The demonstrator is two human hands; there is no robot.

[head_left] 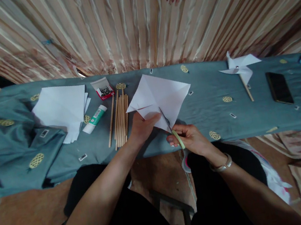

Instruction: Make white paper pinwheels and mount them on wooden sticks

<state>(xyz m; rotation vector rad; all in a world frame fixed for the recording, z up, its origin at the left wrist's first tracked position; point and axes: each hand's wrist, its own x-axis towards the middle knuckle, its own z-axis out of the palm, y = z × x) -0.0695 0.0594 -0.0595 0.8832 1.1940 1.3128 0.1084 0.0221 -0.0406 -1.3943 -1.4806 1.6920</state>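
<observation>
White paper sheet (pixel 164 88): located between and beyond the hands, over the patterned cloth (pixel 210 107), one corner directed back towards the wearer. Left hand (pixel 140 126): pinching the near left part of the sheet, thumb flat on top, fingers hidden beneath. Right hand (pixel 192 137): curled around the pale green handle of the scissors (pixel 178 139), blades at the near corner, just right of the left thumb. Blade opening: too small to tell.

Handling, as judged: very light, thin and dry; fairly crisp along the creases, limp elsewhere. Likely to sag under one-sided support and to tear at the inner end of the apparent slit just beyond the left hand. Little risk of slipping; greater risk of stray creases under a hard squeeze.

Grip: hold close to the blades, thumb above and fingers below, clear of the edges. Apply light, flat pressure. Avoid lifting by a loose corner or pulling across the slit. Keep clear of the wooden sticks (pixel 122 120), just beside the left hand on the outer side.
</observation>
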